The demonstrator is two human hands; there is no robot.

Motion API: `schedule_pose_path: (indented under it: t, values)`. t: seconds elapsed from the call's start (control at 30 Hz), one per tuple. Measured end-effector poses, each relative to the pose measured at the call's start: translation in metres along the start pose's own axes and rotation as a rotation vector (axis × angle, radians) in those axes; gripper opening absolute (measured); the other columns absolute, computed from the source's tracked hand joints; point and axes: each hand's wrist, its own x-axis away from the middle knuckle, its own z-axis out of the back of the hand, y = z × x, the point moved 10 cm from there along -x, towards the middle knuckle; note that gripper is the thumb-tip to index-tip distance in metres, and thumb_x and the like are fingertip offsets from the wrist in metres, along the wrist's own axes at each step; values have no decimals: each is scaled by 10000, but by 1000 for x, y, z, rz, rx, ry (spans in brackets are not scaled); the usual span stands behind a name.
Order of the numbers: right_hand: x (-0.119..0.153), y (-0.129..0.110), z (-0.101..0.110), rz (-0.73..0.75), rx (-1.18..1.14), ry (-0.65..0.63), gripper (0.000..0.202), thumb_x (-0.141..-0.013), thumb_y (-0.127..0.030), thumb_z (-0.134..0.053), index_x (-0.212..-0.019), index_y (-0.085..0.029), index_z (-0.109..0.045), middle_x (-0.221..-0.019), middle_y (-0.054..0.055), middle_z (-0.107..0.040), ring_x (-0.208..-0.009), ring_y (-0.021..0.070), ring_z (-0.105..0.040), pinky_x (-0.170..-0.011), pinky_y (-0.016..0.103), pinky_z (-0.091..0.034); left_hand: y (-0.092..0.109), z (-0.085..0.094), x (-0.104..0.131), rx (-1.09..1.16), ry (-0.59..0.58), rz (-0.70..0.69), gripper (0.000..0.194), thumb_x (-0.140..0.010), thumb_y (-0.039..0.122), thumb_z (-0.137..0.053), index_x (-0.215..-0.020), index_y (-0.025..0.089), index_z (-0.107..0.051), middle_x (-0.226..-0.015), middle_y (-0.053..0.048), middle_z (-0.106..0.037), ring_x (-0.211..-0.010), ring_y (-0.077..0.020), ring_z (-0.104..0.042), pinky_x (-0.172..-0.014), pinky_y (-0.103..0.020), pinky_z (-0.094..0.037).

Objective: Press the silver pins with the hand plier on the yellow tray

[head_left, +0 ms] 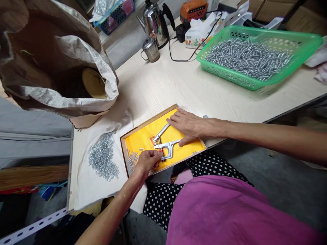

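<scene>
A silver hand-press plier [165,144] with a spring and a red part at its jaw lies in a shallow wooden tray [150,117] with a yellow bottom. My right hand [187,126] spans the plier's two handles, fingers on the upper one and thumb by the lower one. At the jaw, my left hand [148,160] has its thumb and fingertips pinched together; what is between them is too small to make out. Several small metal pins [133,159] are scattered in the tray's left end, beside my left hand.
A pile of small metal pieces [103,158] lies on white cloth [84,183] at left. A large paper sack [89,115] stands behind it. At right is a green basket [255,83] full of metal pieces. Farther back are a steel kettle [157,25], a metal cup [151,50] and a tissue box [195,37].
</scene>
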Motion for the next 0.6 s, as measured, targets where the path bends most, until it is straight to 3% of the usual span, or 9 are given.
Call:
schedule_pose_path:
  t: [0.1,0.17,0.27,0.33,0.43,0.5,0.6]
  values:
    - [1,-3,0,-24,18,-37,694,-675,-653,-760,-1069,-100,-619,-1040,137,-604,-993,307,-490,-1032,526,-334,-5,1,0,-34,5,-2,486,-597,600,-776,-546,167,-560,-437,36,-469,-397,-69,-388,-435,-210,-265]
    - [3,-6,1,-34,4,-44,540,-738,-581,-750,-1007,-128,-629,-1011,116,-599,-980,286,-484,-1010,507,-340,-3,8,4,-144,82,-47,439,-683,570,-733,-583,169,-584,-467,24,-489,-428,-95,-428,-454,-224,-313]
    - [9,-10,-1,-44,-21,-52,418,-802,-496,-728,-973,-127,-628,-995,108,-592,-959,260,-479,-976,468,-345,32,16,21,-457,317,-329,315,-806,475,-674,-774,162,-667,-735,-53,-641,-681,-184,-602,-630,-296,-481]
    - [11,-14,-1,-40,-23,-53,407,-814,-465,-728,-984,-110,-626,-1002,117,-592,-951,254,-478,-945,443,-353,63,3,35,-666,404,-582,330,-824,422,-692,-1022,158,-670,-1060,-120,-663,-980,-259,-618,-847,-389,-515]
    - [11,-22,1,-21,-21,-36,415,-815,-449,-731,-1010,-100,-617,-1009,121,-595,-942,254,-478,-882,407,-371,87,-30,37,-908,353,-800,601,-797,367,-747,-1305,133,-528,-1342,-184,-549,-1214,-328,-506,-1014,-484,-453]
    - [10,-25,2,-22,-28,-28,436,-803,-460,-738,-1024,-107,-609,-1012,119,-598,-939,256,-481,-855,397,-379,90,-44,28,-1008,290,-832,654,-822,358,-721,-1369,117,-455,-1330,-188,-550,-1196,-328,-506,-1011,-492,-454]
    - [9,-26,2,-45,-47,-55,470,-780,-462,-762,-1053,-112,-606,-1033,124,-608,-946,256,-499,-832,387,-391,90,-51,17,-1079,255,-822,609,-867,366,-655,-1379,119,-437,-1222,-157,-592,-1112,-310,-536,-968,-469,-473]
